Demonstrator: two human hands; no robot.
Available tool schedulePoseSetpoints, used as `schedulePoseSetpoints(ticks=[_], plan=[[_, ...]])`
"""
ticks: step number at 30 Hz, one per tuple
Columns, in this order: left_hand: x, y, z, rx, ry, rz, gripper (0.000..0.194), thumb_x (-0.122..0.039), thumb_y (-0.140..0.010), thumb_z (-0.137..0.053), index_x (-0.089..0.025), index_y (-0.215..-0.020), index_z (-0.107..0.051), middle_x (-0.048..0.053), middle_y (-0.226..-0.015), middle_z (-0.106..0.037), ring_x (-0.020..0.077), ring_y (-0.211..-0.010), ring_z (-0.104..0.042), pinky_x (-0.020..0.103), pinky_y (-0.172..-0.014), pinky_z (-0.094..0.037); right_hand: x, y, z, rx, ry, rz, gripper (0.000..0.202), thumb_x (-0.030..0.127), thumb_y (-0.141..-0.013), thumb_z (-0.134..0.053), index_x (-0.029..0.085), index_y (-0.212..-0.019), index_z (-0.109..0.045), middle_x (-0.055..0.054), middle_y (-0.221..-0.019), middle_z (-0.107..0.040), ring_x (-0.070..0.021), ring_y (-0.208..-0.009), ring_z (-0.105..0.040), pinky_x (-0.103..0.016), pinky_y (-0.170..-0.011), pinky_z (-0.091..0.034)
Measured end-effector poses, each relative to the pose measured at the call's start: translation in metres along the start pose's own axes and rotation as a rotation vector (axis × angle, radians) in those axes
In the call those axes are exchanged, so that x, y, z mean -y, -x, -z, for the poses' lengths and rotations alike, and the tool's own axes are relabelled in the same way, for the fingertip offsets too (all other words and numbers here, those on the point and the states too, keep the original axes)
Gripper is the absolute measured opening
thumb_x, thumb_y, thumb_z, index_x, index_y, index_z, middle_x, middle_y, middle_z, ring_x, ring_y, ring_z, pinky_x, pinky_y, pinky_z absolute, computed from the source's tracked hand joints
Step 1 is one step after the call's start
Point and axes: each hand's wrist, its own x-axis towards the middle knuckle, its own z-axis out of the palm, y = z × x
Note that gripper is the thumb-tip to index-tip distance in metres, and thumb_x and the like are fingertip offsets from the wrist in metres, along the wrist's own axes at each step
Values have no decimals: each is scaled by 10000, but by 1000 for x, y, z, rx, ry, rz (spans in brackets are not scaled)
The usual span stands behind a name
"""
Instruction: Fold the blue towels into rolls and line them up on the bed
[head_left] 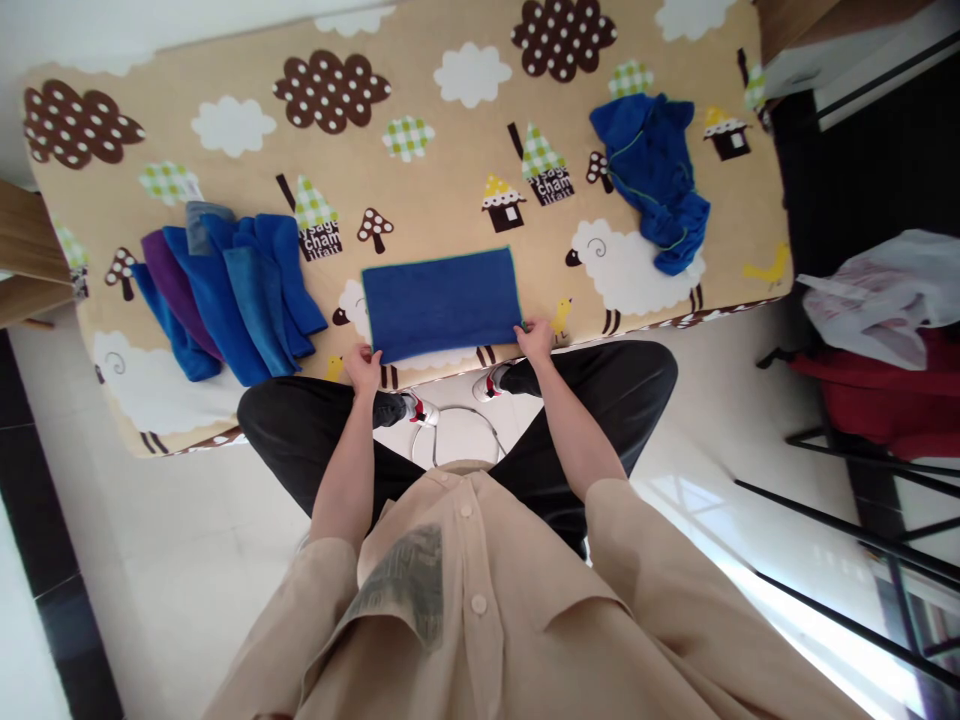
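While a green-edged blue cloth lay flat near the front edge of a bench patterned with sheep and clouds, the left hand pinched its near left corner and the right hand pinched its near right corner. Overlapping blue and purple cloths lay to the left, and a crumpled blue cloth rested to the right, well apart.

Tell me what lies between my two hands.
A flat blue cloth, its near corners at your left hand and right hand; the head view shows it.
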Motion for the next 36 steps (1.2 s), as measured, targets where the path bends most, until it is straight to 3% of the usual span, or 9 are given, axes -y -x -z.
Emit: schedulePoseSetpoints(ticks=[4,6,9,13,17,20,27,32,36], plan=[[-3,5,5,-23,-157,-249,258,-174,-828,-680,-176,-1084,-647,141,-1128,-611,315,-1163,-576,485,-1096,-426,7,15,4,-104,66,118,307,219,-865,-664,151,-1163,-651,-132,-1105,-702,-286,-1051,-638,-459,-1003,-497],[-5,8,6,24,-217,-361,188,-153,-874,-593,-194,-1040,-672,145,-1148,-606,317,-1190,-562,490,-1103,-420,9,21,6,-147,118,237,295,168,-874,-614,157,-1167,-644,-143,-1187,-661,-287,-1136,-586,-464,-1046,-461],[-10,11,5,139,-231,-446,249,-106,-893,-486,-201,-983,-698,137,-1125,-642,303,-1176,-577,481,-1105,-424,10,25,6,-60,186,424,263,85,-874,-517,182,-1048,-690,-125,-1177,-657,-287,-1179,-551,-471,-1081,-417],[-14,14,0,169,-161,-385,259,-136,-899,-491,-170,-1037,-708,152,-1168,-673,286,-1175,-603,454,-1132,-420,8,26,1,90,208,523,316,44,-852,-471,175,-987,-726,-122,-1178,-686,-293,-1171,-574,-462,-1060,-426],[-12,14,-1,149,-129,-322,301,-284,-853,-674,-152,-1122,-699,153,-1216,-668,291,-1215,-596,434,-1148,-420,8,27,2,104,199,498,361,84,-812,-538,145,-1124,-710,-139,-1244,-665,-306,-1205,-562,-452,-1056,-442],[-7,13,-2,182,-135,-356,419,-247,-757,-761,-141,-1157,-693,156,-1262,-646,301,-1249,-580,423,-1166,-411,10,30,5,140,255,513,486,74,-740,-587,144,-1213,-673,-145,-1306,-627,-324,-1246,-531,-469,-1058,-431],[3,8,-2,184,-141,-424,546,21,-684,-507,-160,-1159,-705,127,-1254,-663,281,-1248,-594,440,-1183,-419,6,35,4,105,370,500,550,7,-809,-486,144,-1325,-616,-172,-1379,-585,-316,-1301,-486,-476,-1080,-385],[5,7,-2,148,-103,-405,528,15,-706,-460,-178,-1122,-721,122,-1218,-685,282,-1216,-623,464,-1177,-436,2,31,2,109,425,520,520,32,-914,-398,143,-1373,-614,-178,-1403,-595,-312,-1304,-497,-479,-1080,-377],[3,3,-4,103,-50,-324,501,-3,-710,-450,-167,-1092,-731,125,-1176,-697,275,-1186,-631,450,-1160,-447,-1,25,1,80,370,478,527,29,-888,-415,135,-1347,-651,-167,-1365,-635,-314,-1277,-513,-482,-1080,-393]])
